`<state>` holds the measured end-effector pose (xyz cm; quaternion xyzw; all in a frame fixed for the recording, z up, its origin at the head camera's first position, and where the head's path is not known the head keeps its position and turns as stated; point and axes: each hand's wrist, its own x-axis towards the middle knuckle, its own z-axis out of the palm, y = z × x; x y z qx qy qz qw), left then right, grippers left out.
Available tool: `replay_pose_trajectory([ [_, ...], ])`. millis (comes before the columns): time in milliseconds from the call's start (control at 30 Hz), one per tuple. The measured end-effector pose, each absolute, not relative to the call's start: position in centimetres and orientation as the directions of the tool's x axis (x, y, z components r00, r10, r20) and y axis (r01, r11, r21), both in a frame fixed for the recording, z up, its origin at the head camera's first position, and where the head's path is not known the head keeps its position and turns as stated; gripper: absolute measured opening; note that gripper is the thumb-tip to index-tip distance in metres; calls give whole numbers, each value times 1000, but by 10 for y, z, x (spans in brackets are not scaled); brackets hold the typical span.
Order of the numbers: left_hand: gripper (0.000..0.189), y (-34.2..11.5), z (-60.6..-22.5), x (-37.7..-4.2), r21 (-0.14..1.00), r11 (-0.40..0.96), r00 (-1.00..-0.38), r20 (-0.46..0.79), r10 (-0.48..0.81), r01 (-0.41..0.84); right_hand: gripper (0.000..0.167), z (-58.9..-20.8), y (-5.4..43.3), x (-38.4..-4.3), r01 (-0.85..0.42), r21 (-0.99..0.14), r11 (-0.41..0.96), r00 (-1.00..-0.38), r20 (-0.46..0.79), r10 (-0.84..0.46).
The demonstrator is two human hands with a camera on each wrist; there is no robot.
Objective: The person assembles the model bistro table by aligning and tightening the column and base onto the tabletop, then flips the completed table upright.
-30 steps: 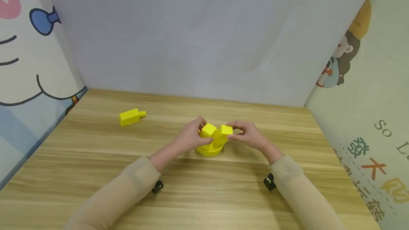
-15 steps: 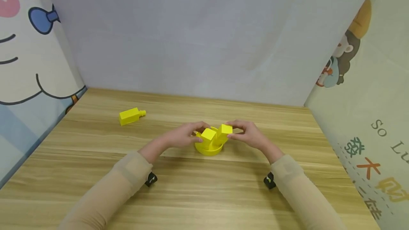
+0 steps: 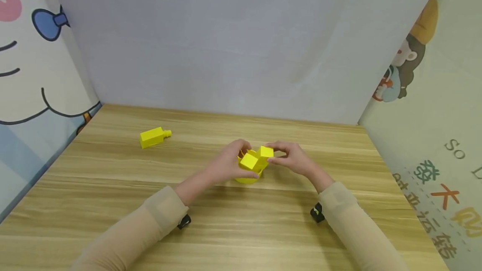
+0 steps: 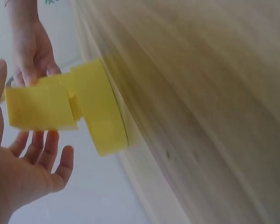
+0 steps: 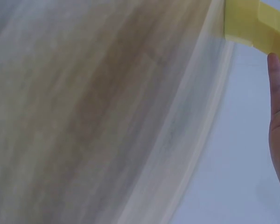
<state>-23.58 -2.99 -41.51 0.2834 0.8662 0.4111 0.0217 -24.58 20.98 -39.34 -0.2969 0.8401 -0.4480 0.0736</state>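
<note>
A round yellow base [image 3: 246,180] stands on the table with square-bodied yellow blocks rising from it. My left hand [image 3: 226,164] is spread around the left block [image 3: 249,161], thumb on the near side and fingers behind. In the left wrist view the thumb stands apart from this block [image 4: 39,108], and the fingertips lie close along its lower edge. My right hand [image 3: 291,158] pinches the right block [image 3: 266,152], which leans outward from the base. The blocks' lower ends are mostly hidden in the head view.
A loose yellow block with a narrow round neck [image 3: 152,137] lies on the wooden table [image 3: 241,229] at the far left. A pale cloth [image 3: 226,45] hangs behind the table, with printed cloths at both sides.
My left hand drew back leftward, then came forward again around the left block, which has turned and tilted to the right. The right hand has stayed in place on its block.
</note>
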Motion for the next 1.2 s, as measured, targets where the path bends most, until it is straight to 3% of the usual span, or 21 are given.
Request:
replay_pose_trajectory([
  [233,44,-34,-416,-239,735,468,-827,226,514,491,42,-402,212,-252,-417,-806,420,-819,133,-559],
  [467,40,-55,-418,-254,753,375,-725,190,662,541,42,-395,209,-250,-409,-801,436,-822,116,-557],
  [767,40,-68,-417,-261,818,315,-667,108,737,481,42,-397,209,-251,-416,-798,435,-823,128,-553],
  [967,53,-62,-419,-257,788,347,-688,129,714,508,42,-398,208,-252,-417,-801,430,-824,133,-550],
  [1100,73,-53,-422,-250,757,419,-766,165,621,502,41,-400,209,-253,-409,-804,432,-828,128,-546],
  [1200,75,-48,-423,-245,747,470,-826,185,533,470,41,-401,209,-254,-410,-802,434,-828,128,-545],
])
